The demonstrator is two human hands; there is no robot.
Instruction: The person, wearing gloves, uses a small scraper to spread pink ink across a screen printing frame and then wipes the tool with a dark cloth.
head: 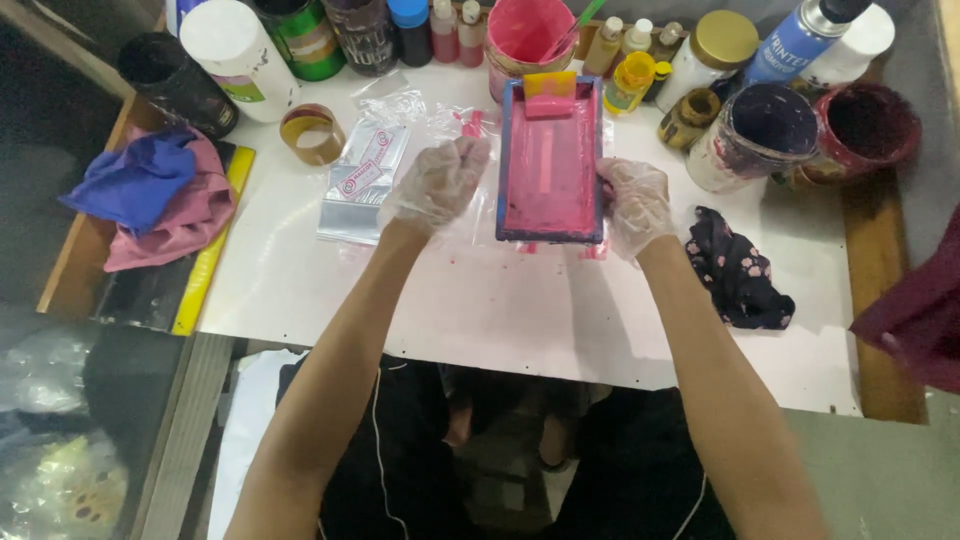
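— What lay at the left of the white table (300, 290)?

— A blue cloth (135, 180) on a pink cloth (175, 225), beside a yellow ruler (205, 265). Next came a roll of brown tape (312, 133) and a stack of clear printed bags (362, 180).

— And the hands?

— Both wore thin clear gloves. The left hand (438, 183) was curled, fingers drawn together on a clear plastic sheet (470, 215) at the left edge of the screen frame (550, 160). Whether it truly pinched the sheet, I could not tell.

— Where was the frame?

— At the table's middle, flat, blue-edged and pink with ink, a yellow-handled squeegee (550, 92) at its far end.

— The right hand (635, 205)?

— Pressed against the frame's right edge, fingers closed on it.

— Further right?

— A dark flowered cloth (738, 275), and open paint tubs (765, 130) near the back.
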